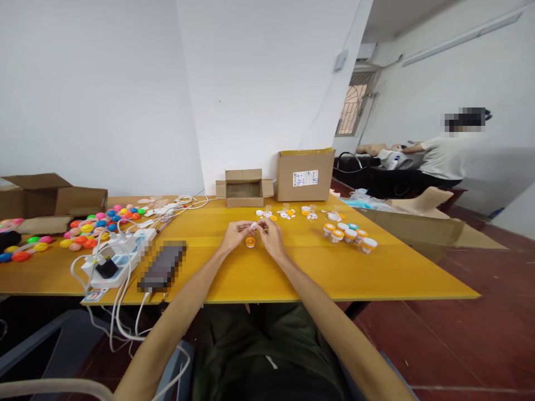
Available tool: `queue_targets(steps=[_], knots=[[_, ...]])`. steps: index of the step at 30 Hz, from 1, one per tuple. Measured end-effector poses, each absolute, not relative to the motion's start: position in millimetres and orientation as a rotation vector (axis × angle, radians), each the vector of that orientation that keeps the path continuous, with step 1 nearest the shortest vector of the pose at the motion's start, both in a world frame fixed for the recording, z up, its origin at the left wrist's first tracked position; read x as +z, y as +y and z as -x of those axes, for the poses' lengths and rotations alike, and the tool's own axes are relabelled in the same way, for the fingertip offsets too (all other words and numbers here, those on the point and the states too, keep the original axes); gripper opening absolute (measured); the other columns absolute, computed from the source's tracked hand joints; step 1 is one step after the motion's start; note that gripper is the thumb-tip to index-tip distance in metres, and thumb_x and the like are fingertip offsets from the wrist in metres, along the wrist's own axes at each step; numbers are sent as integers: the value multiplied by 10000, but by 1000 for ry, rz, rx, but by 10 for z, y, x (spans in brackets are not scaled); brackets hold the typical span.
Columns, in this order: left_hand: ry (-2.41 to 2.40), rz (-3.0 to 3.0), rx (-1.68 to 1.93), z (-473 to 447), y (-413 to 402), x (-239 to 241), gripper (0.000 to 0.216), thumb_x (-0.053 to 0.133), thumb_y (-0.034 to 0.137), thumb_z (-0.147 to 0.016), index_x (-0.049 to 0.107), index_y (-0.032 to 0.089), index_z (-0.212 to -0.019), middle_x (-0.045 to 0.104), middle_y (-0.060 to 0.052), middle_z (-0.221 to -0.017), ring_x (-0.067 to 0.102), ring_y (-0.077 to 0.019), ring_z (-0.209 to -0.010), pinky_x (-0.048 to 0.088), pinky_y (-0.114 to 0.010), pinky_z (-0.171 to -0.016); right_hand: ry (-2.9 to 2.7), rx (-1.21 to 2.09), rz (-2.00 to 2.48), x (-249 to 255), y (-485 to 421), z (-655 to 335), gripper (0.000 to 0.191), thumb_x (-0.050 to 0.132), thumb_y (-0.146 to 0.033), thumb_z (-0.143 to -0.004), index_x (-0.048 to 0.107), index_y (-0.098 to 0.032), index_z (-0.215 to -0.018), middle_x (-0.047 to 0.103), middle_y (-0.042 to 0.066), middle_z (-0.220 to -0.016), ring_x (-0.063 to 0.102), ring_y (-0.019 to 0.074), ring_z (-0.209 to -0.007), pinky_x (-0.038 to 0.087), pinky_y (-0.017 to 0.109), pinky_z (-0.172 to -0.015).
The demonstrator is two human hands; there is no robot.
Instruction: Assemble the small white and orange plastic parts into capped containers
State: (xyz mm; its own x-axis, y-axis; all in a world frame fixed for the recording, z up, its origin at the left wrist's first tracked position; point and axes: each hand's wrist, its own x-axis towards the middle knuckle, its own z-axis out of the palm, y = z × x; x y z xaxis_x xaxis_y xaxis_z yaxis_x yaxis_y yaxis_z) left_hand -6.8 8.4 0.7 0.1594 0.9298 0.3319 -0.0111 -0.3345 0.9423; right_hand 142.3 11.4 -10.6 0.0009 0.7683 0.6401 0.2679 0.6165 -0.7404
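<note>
My left hand point(234, 236) and my right hand point(271, 236) meet over the middle of the table, fingers closed on a small white piece with dark marks point(253, 226) between them. Its exact kind is too small to make out. Just below the fingertips, a small round orange piece point(250, 242) rests on the tabletop. Beyond my hands lie small piles of white and orange round parts point(287, 213), with small clear cups point(268, 209) among them. To the right stands a group of small jars with orange, white and teal lids point(350, 234).
An open cardboard box point(244, 201) and a taller labelled carton point(304, 189) stand at the table's back. On the left are a power strip point(121, 262) with white cables, a phone point(163, 266) and colourful balls point(100, 223). A person point(447, 159) sits at the far right.
</note>
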Motion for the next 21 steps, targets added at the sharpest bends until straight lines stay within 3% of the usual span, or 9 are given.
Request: queue_targets(steps=[21], knots=[[914, -1529, 1288, 75, 73, 21, 438, 822, 464, -633, 772, 142, -925, 783, -111, -888, 741, -247, -755, 592, -353, -734, -1772, 226, 949, -165, 97, -1456, 164, 487, -296, -912, 642, -244, -891, 674, 56, -894, 624, 218, -818, 511, 330, -757]])
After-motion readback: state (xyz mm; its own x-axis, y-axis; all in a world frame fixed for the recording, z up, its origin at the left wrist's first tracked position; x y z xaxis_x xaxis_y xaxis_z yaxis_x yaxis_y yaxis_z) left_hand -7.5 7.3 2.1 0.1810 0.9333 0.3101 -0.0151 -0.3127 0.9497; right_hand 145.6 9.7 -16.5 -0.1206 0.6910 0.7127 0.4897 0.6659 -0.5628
